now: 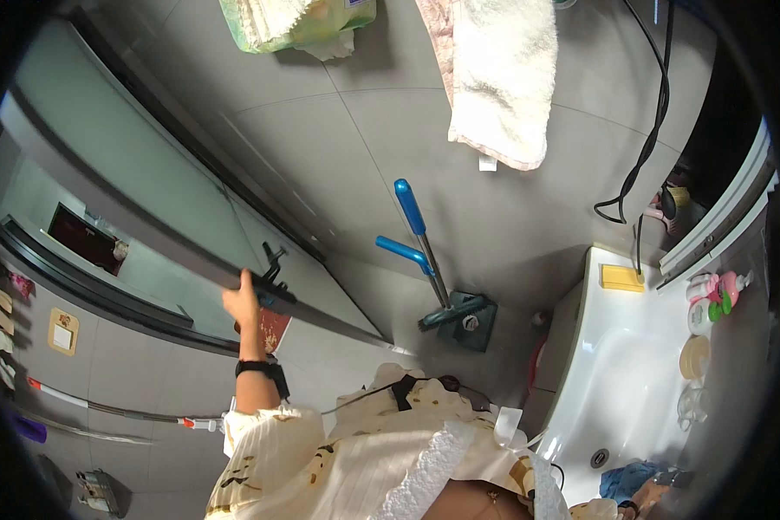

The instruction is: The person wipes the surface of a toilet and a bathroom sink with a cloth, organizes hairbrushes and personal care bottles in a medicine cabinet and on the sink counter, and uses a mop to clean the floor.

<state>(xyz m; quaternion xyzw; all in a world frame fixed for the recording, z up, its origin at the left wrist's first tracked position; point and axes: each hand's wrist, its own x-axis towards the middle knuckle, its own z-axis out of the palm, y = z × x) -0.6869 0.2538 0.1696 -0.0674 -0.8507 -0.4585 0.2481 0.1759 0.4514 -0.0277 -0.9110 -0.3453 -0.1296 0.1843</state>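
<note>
My left hand (244, 302) grips the dark frame of a frosted-glass door (169, 227), close to its black lever handle (273, 260). The door stands partly open, with a red patterned mat (273, 328) showing beside it on the floor. At the lower right rim, my right hand (653, 495) is beside a crumpled blue cloth (630, 480) in a white washbasin (630, 377). A dark fitting, perhaps the tap (679, 479), lies against that hand. Its fingers are partly hidden, so their grip is unclear.
A blue-handled broom (411, 208) and a dustpan (487, 331) lean at the wall. Above hang a white towel (504, 84) and a tissue pack (318, 23). A yellow soap bar (622, 278) and several bottles (728, 289) line the basin. A black cord (653, 130) dangles nearby.
</note>
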